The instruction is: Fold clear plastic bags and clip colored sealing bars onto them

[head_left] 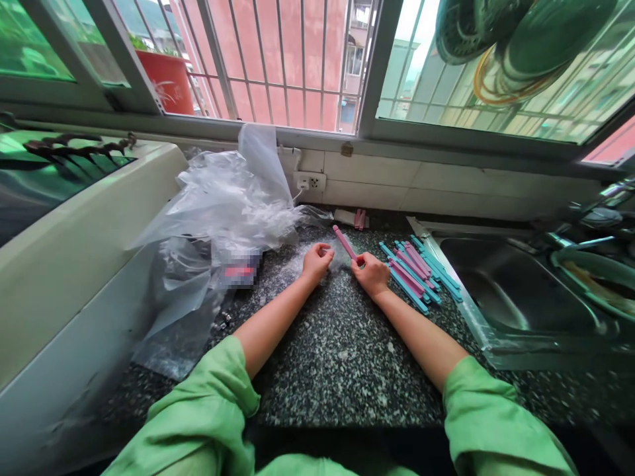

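My right hand (372, 272) is closed around the lower end of a long pink plastic sealing clip (343, 241), which tilts up and to the left over the counter. Just left of it is my left hand (317, 260), fingers curled in toward the thumb; whatever they may pinch is too small or too clear to make out. The two hands are apart. Beside my right hand lies a loose pile of blue clips (444, 272) and pink clips (418, 259), several of each, pointing roughly the same way.
Crumpled clear plastic bags (233, 192) heap up at left, by a white raised unit (99, 264). A steel sink (516, 284) is at right, with a bowl (600, 277) in it. Small pink pieces (360, 219) lie near the wall, below a socket (311, 182).
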`<state>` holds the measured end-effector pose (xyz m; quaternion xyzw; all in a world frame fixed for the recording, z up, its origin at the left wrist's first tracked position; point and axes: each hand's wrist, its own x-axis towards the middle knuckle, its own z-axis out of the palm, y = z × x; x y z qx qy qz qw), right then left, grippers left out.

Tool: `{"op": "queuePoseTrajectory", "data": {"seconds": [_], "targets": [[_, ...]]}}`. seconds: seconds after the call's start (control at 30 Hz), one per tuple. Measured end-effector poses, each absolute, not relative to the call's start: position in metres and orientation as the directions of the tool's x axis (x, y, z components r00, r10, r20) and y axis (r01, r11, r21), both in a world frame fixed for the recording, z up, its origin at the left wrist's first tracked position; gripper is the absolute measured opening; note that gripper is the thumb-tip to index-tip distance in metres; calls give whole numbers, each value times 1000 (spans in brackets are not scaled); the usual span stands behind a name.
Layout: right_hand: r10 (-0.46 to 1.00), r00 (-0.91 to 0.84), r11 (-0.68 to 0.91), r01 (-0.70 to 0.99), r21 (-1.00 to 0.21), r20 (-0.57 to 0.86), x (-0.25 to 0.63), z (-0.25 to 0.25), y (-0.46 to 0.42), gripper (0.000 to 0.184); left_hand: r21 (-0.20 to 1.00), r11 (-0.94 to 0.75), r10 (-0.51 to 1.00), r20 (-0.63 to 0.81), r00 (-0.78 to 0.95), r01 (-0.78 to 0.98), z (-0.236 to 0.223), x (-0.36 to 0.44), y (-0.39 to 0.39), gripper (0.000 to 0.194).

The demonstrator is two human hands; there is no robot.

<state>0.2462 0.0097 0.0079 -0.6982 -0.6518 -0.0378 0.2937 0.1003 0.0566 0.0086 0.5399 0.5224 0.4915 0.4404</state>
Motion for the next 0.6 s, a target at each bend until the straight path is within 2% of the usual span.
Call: {"op": "queuePoseTrajectory", "data": {"seconds": [0.17,0.3,0.37,0.5,0.6], "targets": [[877,336,-178,892,-416,345,243,12,43,22,974,-128,983,150,-108,188,4,126,86,47],[844,449,-296,845,-445,291,243,16,67,25,932,-196,968,234,-92,305,2,142,106,69],[834,482,-334,828,-452,268,244,18,76,26,909,-198,970,236,-61,367,3,147,115,67],[806,542,-395,792,-466,239,247,23,93,27,859,-208,975,223,23,468,7,157,132,50],[777,581,-433,773,-464,243,249,23,108,27,832,-215,974,224,43,511,10,163,144,47]]}}
